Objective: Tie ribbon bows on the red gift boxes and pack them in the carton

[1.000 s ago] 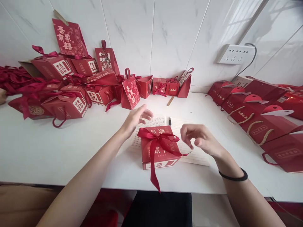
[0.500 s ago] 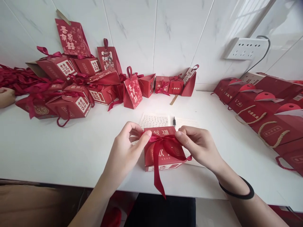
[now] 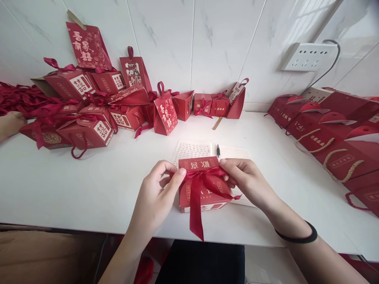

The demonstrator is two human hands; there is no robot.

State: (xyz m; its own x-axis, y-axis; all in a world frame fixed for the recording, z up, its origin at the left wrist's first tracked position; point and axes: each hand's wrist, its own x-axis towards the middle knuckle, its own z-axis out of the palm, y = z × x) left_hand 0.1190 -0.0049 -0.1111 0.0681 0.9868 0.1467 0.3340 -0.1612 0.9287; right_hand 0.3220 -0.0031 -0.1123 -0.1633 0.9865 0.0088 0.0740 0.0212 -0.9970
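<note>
Red satin bow [image 3: 201, 174] lies between fingers, on red gift box [image 3: 211, 198]. Left hand [image 3: 156, 193] pinches one loop, right hand [image 3: 248, 177] other (thumbs on near side).

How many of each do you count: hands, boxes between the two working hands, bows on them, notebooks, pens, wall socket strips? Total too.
Hands: 3 (left hand, right hand, another person's hand at the left edge)
Red box between the working hands: 1
Ribbon bow: 1
Open notebook: 1
Pen: 1
Socket strip: 1
Total: 8
</note>
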